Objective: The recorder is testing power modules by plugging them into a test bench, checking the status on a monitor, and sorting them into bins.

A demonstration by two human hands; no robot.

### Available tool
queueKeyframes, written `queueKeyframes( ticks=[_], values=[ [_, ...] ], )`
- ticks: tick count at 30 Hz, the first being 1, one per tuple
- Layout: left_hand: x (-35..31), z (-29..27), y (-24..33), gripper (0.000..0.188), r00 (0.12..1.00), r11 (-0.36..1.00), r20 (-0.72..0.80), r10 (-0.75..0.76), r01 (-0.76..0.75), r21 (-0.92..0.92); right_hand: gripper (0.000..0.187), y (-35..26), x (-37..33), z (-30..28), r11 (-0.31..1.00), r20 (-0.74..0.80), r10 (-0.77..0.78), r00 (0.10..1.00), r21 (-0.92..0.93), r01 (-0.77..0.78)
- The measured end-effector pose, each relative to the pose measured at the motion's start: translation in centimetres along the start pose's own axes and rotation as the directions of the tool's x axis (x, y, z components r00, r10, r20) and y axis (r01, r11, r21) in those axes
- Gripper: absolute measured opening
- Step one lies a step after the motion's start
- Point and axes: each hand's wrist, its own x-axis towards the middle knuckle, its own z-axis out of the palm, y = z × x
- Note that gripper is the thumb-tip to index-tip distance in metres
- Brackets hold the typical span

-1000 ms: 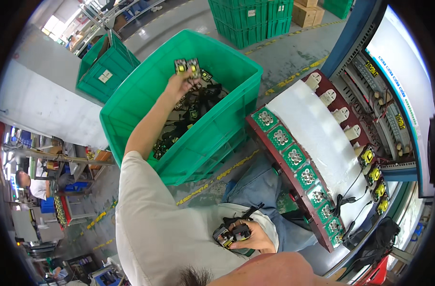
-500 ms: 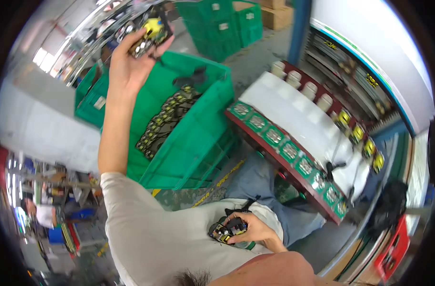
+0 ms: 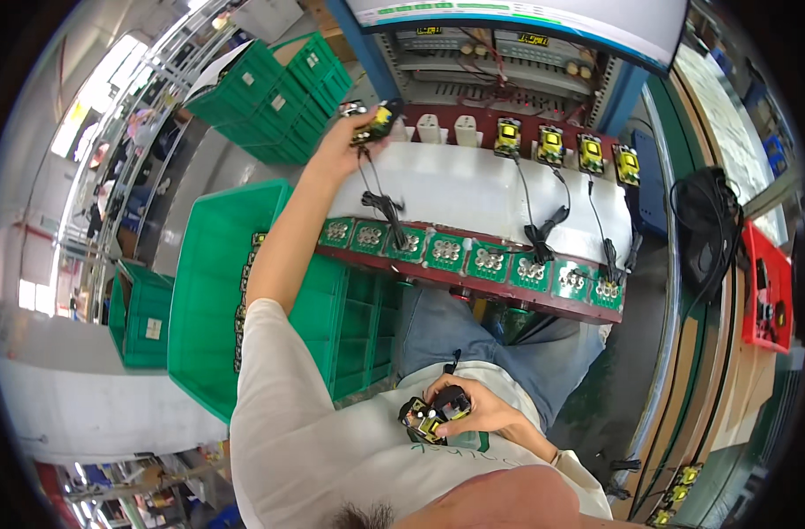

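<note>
My left hand point(image 3: 334, 152) reaches out to the far left end of a dark red test fixture point(image 3: 556, 305). It grips a small circuit board point(image 3: 378, 124) with a yellow transformer. From that board a black coiled cord point(image 3: 385, 208) hangs over the white cover point(image 3: 455, 189). Close to my belly, my right hand point(image 3: 486, 409) is closed around circuit boards point(image 3: 425, 420) with yellow and black parts; their exact number is unclear. White sockets point(image 3: 430, 129) line the fixture's back edge. Several yellow-transformer boards point(image 3: 550, 144) stand at the right of that row, some with cords trailing forward.
Green boards with round metal contacts point(image 3: 446, 251) line the fixture's front. A big green crate point(image 3: 200, 291) at left holds circuit boards, partly behind my arm. Stacked green crates point(image 3: 270, 101) stand farther back. A screen point(image 3: 526, 18) overhangs the fixture; a red tray point(image 3: 766, 286) lies right.
The view has turned, bringing the fixture to the middle. My left hand has carried its board from above the green crate to the fixture's left end. My right hand stays by my belly.
</note>
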Motion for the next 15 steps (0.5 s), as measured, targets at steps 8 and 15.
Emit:
queueKeyframes(
  ticks=[8,15],
  values=[
    [1.2,-1.1,0.7,0.031,0.981,0.987,-0.177,0.085,-0.059,0.15,0.047,-0.7,-0.5,-2.0,0.998,-0.118,-0.019,0.993,0.055,0.026],
    [-0.7,0.5,-0.3,0.031,0.965,0.952,-0.185,0.187,-0.132,0.277,0.046,-2.0,0.3,-2.8,0.999,-0.094,0.026,0.995,0.038,-0.023]
  ],
)
